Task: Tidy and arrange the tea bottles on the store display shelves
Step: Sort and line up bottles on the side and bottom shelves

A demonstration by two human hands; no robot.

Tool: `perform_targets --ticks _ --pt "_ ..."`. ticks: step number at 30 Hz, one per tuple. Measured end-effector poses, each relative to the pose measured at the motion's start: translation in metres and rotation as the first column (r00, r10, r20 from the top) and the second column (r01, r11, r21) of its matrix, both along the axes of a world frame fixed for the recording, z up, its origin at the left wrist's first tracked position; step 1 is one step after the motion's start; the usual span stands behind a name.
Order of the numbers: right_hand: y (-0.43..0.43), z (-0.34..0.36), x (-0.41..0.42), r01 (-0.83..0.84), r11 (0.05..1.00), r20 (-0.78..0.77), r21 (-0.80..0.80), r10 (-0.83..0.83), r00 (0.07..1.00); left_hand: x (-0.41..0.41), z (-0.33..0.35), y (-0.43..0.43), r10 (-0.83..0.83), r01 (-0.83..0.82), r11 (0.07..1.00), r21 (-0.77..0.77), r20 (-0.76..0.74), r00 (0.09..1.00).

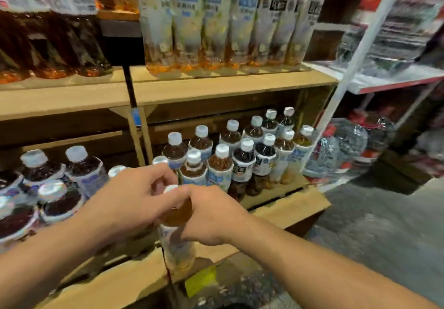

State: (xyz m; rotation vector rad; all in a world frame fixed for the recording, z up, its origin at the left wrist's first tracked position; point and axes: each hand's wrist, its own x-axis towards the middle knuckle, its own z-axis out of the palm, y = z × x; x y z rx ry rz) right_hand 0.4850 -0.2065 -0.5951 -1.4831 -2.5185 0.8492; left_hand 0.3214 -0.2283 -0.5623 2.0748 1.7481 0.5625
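Observation:
A tea bottle (177, 243) with amber tea, a white cap and a pale label stands at the front edge of the lower wooden shelf (286, 210). My left hand (129, 195) grips its neck and cap from the left. My right hand (211, 215) holds its shoulder from the right, fingers curled round it. Behind it stand several more white-capped tea bottles (242, 155) in rows. Larger dark tea bottles (79, 167) fill the lower shelf on the left. The upper shelf (216, 87) carries a row of tall tea bottles (216, 25) with pale labels.
A dark upright post (129, 85) divides the two wooden shelf units. To the right stands a white metal rack (374, 78) with wrapped goods. Shrink-wrapped bottle packs (341, 147) sit on the grey floor (372, 224) beside the shelf.

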Motion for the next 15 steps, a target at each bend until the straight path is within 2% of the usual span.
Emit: perform_targets --ticks 4,9,11,15 --pt "0.011 -0.003 0.064 0.171 0.985 -0.001 -0.009 -0.171 0.985 0.066 0.001 0.034 0.027 -0.023 0.991 0.13 -0.025 0.999" --pt "0.02 -0.008 0.123 0.336 0.942 -0.039 -0.025 -0.337 0.941 0.133 -0.007 0.098 0.049 0.023 0.965 0.26 -0.269 0.962" --pt "0.025 -0.012 0.138 0.385 0.923 -0.044 -0.008 -0.385 0.922 0.152 -0.013 0.125 0.08 0.033 0.96 0.28 -0.385 0.92" --pt "0.035 -0.021 0.153 0.44 0.898 -0.024 0.018 -0.44 0.898 0.176 -0.023 0.147 0.025 0.112 0.978 0.175 -0.635 0.772"
